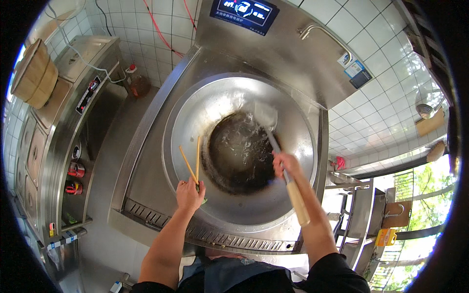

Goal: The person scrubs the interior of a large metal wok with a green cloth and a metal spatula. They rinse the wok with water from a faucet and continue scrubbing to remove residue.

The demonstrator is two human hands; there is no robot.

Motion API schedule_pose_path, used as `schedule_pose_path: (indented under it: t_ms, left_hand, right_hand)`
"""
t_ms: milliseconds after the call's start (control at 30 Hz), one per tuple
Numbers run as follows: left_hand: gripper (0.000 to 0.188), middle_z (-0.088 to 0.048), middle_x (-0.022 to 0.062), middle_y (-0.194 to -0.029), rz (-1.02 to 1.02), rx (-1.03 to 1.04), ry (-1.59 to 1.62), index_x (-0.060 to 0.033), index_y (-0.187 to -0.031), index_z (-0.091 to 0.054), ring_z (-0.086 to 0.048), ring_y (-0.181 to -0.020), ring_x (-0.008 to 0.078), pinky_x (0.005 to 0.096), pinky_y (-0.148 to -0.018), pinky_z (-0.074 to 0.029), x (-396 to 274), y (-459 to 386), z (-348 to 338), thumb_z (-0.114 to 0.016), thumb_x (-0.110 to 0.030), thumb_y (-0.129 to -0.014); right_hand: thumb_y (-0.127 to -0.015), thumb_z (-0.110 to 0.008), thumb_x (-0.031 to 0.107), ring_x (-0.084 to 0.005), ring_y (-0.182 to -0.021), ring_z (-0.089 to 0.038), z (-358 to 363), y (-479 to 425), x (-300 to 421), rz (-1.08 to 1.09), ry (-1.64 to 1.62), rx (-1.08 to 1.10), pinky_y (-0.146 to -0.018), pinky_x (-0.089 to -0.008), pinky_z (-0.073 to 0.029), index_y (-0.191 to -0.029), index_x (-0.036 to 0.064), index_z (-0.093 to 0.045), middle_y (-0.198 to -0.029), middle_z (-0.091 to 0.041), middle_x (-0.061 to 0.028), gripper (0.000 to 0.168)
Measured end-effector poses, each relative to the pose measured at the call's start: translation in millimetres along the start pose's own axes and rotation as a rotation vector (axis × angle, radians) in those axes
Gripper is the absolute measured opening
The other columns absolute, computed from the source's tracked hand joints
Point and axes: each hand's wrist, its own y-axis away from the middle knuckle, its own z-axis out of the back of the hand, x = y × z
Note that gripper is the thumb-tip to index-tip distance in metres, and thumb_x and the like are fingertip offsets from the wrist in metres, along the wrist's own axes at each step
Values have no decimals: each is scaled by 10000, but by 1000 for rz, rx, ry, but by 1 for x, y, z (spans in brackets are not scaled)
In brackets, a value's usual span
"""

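A large metal wok (190, 110) is set in a stainless steel stove, with rippling water-like liquid (242, 146) over its dark bottom. My right hand (287, 164) grips the metal shaft of a wok spatula (298, 205) with a wooden handle; its blade, blurred, is at the far side of the liquid. My left hand (190, 194) is at the wok's near left rim and holds a pair of wooden chopsticks (189, 164), their tips apart and pointing away from me. A bit of something green shows by its fingers, too little to name.
A slotted drain strip (220, 238) runs along the stove's front edge. A metal faucet (326, 31) and a lit control panel (243, 13) are on the backsplash. At left is a steel counter (60, 128) with a wooden bucket (36, 75). Shelving (361, 219) stands at right.
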Motion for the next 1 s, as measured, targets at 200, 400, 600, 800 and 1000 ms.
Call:
schedule_pose_path:
  t_ms: [200, 400, 600, 800, 1000]
  left_hand:
    - [154, -489, 64, -492, -64, -107, 28, -62, -731, -454, -485, -474, 262, 339, -587, -382, 4, 0, -9, -555, -169, -776]
    - [157, -482, 72, -479, -50, -96, 13, -62, -715, -451, -492, -473, 267, 347, -587, -384, -1, -1, 2, -553, -165, -775]
    - [170, -482, 78, -474, -23, -53, 1, -61, -706, -445, -499, -476, 270, 352, -590, -389, 3, 2, 0, -538, -175, -791]
    - [173, -489, 81, -482, -36, -72, 6, -59, -704, -447, -497, -475, 264, 343, -605, -397, 4, 2, -4, -532, -181, -793]
    - [173, -499, 83, -490, -16, -57, -18, -59, -693, -456, -496, -475, 263, 342, -615, -402, 0, -1, 1, -534, -180, -789]
  right_hand:
    - [-849, -473, 205, -137, -340, -406, 25, -7, 119, -192, -333, 24, -319, -269, -341, -556, 101, -407, -454, -399, -21, 318]
    - [-838, -476, 175, -134, -339, -414, 5, 56, 27, -96, 260, -70, -311, -272, -346, -629, 55, -443, -460, -413, -34, 243]
    - [-805, -529, 126, -153, -374, -458, -23, 112, -69, -368, 148, -95, -310, -310, -376, -733, 21, -465, -554, -478, -64, 143]
    - [-808, -528, 120, -169, -357, -455, -42, 93, -120, -342, 73, -79, -310, -319, -378, -721, 24, -453, -554, -479, -69, 150]
    - [-818, -510, 126, -184, -356, -457, -30, 29, -101, -218, -51, -4, -324, -331, -388, -694, 25, -438, -510, -458, -81, 176]
